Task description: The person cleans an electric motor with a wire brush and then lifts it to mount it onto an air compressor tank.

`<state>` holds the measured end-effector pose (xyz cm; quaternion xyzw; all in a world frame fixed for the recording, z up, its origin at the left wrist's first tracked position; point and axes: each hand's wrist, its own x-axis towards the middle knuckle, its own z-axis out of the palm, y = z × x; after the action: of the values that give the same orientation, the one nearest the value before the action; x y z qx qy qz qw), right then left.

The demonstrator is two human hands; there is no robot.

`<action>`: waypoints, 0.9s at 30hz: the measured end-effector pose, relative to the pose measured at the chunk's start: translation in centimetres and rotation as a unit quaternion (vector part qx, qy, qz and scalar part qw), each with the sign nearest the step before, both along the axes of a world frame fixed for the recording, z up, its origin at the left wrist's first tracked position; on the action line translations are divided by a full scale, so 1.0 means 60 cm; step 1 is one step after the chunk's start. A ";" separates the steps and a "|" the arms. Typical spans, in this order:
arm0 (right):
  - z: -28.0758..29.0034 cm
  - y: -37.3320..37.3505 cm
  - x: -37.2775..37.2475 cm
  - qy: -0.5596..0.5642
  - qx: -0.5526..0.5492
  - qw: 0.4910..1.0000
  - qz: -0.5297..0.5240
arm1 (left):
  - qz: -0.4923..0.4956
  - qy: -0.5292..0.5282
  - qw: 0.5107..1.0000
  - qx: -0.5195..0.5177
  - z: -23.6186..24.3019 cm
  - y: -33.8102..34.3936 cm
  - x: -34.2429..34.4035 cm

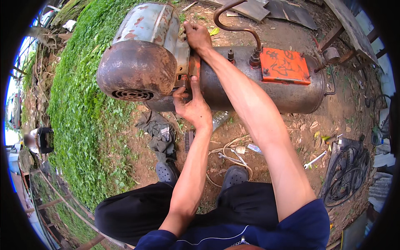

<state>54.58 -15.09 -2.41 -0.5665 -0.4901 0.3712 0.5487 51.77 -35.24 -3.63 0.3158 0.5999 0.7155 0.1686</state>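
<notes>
A rusty blue-grey electric motor [137,66] sits at the left end of a horizontal metal tank [291,98] on an orange-and-rust mounting bracket [194,66]. My right hand [198,39] grips the bracket's far end beside the motor housing, fingertips partly hidden. My left hand [192,107] is at the near end, thumb pressed on the bracket and fingers curled by its slot; whatever small part they touch is unclear. An orange plate [284,66] and a bent pipe [250,31] are on the tank to the right.
Below lie a grey cloth [156,135], brush [188,141], plastic bottle [220,119], cord [225,148], wrench [314,160] and black hoses [346,175]. Boards [254,8] lie behind the tank. A person [38,139] is at far left beyond the grass.
</notes>
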 end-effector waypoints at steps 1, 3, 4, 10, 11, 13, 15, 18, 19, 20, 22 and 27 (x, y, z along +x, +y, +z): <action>0.006 -0.005 -0.003 -0.014 -0.001 1.000 -0.007 | 0.026 0.026 0.999 0.026 -0.017 0.014 -0.009; 0.015 -0.016 -0.003 -0.008 -0.005 1.000 -0.016 | 0.053 0.047 0.997 -0.004 -0.022 0.019 -0.016; 0.018 -0.021 -0.001 0.012 -0.009 1.000 -0.017 | 0.065 0.058 0.996 -0.020 -0.019 0.022 -0.016; 0.008 -0.011 0.006 0.009 -0.020 1.000 -0.020 | 0.064 -0.002 0.996 -0.060 0.010 0.020 0.001; 0.005 -0.007 0.008 0.004 -0.024 1.000 -0.017 | 0.062 -0.010 0.997 -0.041 0.009 0.022 0.003; 0.012 -0.011 0.000 0.002 -0.041 0.999 -0.002 | 0.065 -0.022 0.998 -0.002 0.004 0.026 -0.001; 0.009 -0.006 -0.001 0.001 -0.037 0.999 0.007 | 0.073 0.026 0.997 0.027 0.002 0.034 -0.001; -0.002 0.011 0.008 0.005 -0.007 1.000 0.012 | 0.052 0.011 0.999 0.006 0.014 0.032 0.009; -0.003 0.014 0.012 0.009 -0.001 1.000 0.012 | 0.039 -0.008 0.999 -0.013 0.021 0.030 0.014; -0.004 0.016 0.018 0.012 0.006 1.000 0.012 | 0.044 0.008 0.999 -0.011 0.022 0.031 0.017; 0.005 -0.002 0.005 0.030 -0.001 1.000 0.008 | 0.065 0.049 0.997 -0.017 0.018 0.027 0.011; 0.014 -0.029 0.009 0.055 -0.017 0.998 0.015 | 0.055 -0.003 0.998 -0.004 0.016 0.030 0.008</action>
<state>55.12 -16.81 -1.57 -0.5469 -0.4615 0.4185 0.5593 52.27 -33.45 -2.68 0.2798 0.6185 0.7223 0.1318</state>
